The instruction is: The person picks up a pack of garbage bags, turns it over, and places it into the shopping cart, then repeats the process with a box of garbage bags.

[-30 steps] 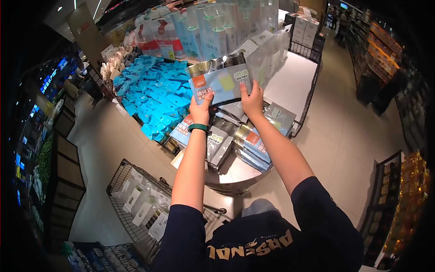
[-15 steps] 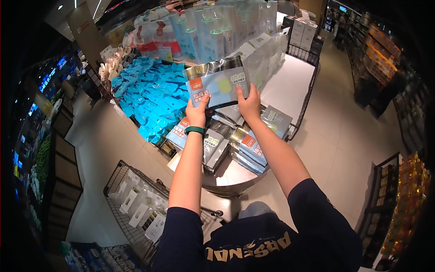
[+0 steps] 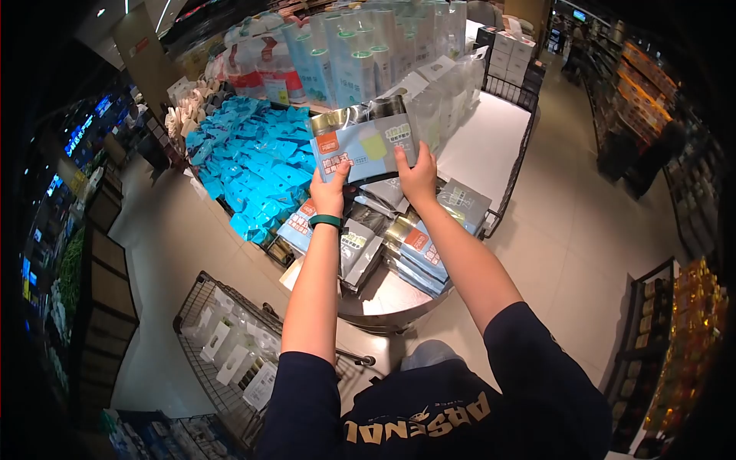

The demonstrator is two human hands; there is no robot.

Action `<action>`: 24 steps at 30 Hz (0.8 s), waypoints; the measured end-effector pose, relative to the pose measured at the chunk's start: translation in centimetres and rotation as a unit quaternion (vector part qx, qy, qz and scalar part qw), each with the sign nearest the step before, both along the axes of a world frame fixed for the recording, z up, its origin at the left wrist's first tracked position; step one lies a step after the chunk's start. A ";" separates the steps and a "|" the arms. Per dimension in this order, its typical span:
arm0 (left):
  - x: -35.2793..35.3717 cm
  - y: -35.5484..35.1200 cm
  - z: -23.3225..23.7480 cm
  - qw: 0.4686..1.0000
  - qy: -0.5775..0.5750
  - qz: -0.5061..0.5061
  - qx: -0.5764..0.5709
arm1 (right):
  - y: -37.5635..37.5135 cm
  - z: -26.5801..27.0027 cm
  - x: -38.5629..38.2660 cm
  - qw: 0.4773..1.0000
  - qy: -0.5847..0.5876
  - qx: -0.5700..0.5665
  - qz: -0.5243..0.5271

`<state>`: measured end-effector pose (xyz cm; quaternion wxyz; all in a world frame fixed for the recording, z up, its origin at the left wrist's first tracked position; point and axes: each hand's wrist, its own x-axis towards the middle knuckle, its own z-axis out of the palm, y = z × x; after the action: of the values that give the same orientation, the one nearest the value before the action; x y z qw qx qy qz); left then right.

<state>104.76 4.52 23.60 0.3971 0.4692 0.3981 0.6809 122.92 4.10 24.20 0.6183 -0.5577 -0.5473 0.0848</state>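
Observation:
I hold a grey packet (image 3: 362,143) with an orange label and yellow patch up in front of me, above a round display table (image 3: 383,295). My left hand (image 3: 330,192), with a green band on its wrist, grips the packet's lower left corner. My right hand (image 3: 418,178) grips its lower right edge. Beneath the packet lie several similar grey and silver packets (image 3: 418,249), stacked loosely on the table.
A heap of blue packets (image 3: 261,165) fills the display to the left, with tall clear packs (image 3: 360,54) behind. A wire cart (image 3: 230,353) with white packages stands at my lower left. A white-topped wire bin (image 3: 491,138) is at right; store shelves (image 3: 682,337) line the aisle.
The packet and both hands have shifted slightly left and a little lower in view. Both hands keep their grip on it.

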 end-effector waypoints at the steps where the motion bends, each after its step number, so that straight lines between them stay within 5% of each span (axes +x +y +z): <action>1: 0.0 0.0 0.1 1.000 0.005 0.002 0.001 | 0.1 -0.2 0.0 1.000 -0.002 0.000 -0.008; 24: 0.1 -0.1 0.0 1.000 0.016 0.015 0.005 | 0.6 -0.6 0.2 1.000 -0.006 0.003 0.005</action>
<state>104.90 4.39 23.62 0.3781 0.4759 0.4081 0.6812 123.14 4.73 23.64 0.6164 -0.5533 -0.5541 0.0833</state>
